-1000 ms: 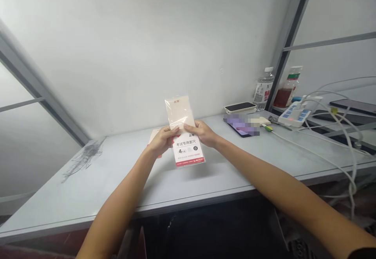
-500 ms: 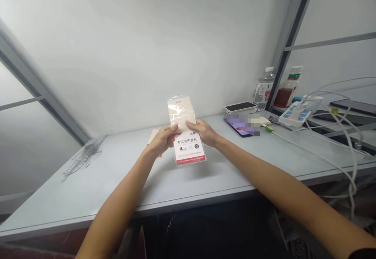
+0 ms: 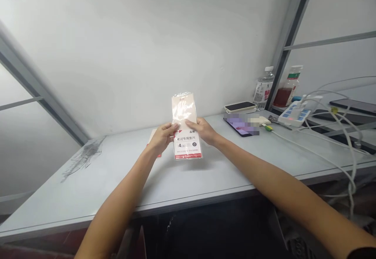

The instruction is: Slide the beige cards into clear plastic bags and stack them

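Head view: where is your clear packet (image 3: 184,133)?

— Above the desk (image 3: 226,177); your left hand (image 3: 162,137) pinches one edge, your right hand (image 3: 205,131) grips the other — a pale-and-red item (image 3: 152,135) lies on the desk, partly hidden behind your left hand

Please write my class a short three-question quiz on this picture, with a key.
1. True or false: the left hand and the right hand both hold the packet.
2. What colour is the strip along the packet's lower edge: (a) green, (b) red, (c) blue?
3. Fill in: two ____ stand near the metal post on the right.

Key: 1 true; 2 b; 3 bottles.
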`<act>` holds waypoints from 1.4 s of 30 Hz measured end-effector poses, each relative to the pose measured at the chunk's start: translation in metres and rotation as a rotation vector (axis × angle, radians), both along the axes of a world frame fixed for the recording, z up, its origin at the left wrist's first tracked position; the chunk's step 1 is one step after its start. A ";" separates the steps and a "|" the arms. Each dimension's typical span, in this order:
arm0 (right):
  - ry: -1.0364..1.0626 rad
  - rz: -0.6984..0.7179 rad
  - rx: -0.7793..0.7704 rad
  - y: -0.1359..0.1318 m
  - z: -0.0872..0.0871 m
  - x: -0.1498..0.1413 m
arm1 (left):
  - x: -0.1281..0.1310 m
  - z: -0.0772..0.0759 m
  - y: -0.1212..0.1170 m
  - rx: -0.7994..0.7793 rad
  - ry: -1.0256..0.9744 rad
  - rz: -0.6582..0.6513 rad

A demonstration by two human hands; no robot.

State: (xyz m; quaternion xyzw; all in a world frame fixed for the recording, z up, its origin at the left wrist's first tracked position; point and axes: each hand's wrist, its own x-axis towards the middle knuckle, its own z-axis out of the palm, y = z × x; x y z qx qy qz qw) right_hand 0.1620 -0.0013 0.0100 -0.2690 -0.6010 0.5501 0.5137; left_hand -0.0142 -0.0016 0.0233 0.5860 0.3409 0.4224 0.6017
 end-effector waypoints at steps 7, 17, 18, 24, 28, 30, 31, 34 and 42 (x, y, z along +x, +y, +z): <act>-0.021 0.021 0.001 0.000 -0.002 -0.001 | 0.002 -0.003 0.001 -0.012 -0.049 0.024; -0.028 0.068 -0.018 -0.005 0.001 -0.002 | 0.002 -0.001 -0.001 -0.030 -0.045 -0.026; -0.031 0.069 -0.020 -0.005 0.001 -0.002 | 0.002 -0.001 -0.001 -0.030 -0.054 -0.032; -0.021 0.091 -0.003 -0.005 -0.001 -0.004 | 0.004 -0.003 -0.001 0.013 -0.066 0.024; -0.023 0.088 -0.005 -0.005 -0.002 -0.004 | 0.006 -0.004 -0.002 0.022 -0.064 0.049; -0.023 0.100 -0.006 -0.005 -0.002 -0.004 | 0.006 -0.004 -0.003 0.014 -0.068 0.048; -0.020 0.109 -0.008 -0.004 -0.002 -0.004 | 0.006 -0.004 -0.003 0.013 -0.081 0.043; -0.015 0.137 -0.018 -0.004 -0.002 -0.004 | 0.004 -0.004 -0.003 0.014 -0.137 0.021; -0.025 0.082 -0.018 -0.004 -0.001 -0.005 | 0.007 -0.006 -0.002 0.030 -0.068 0.025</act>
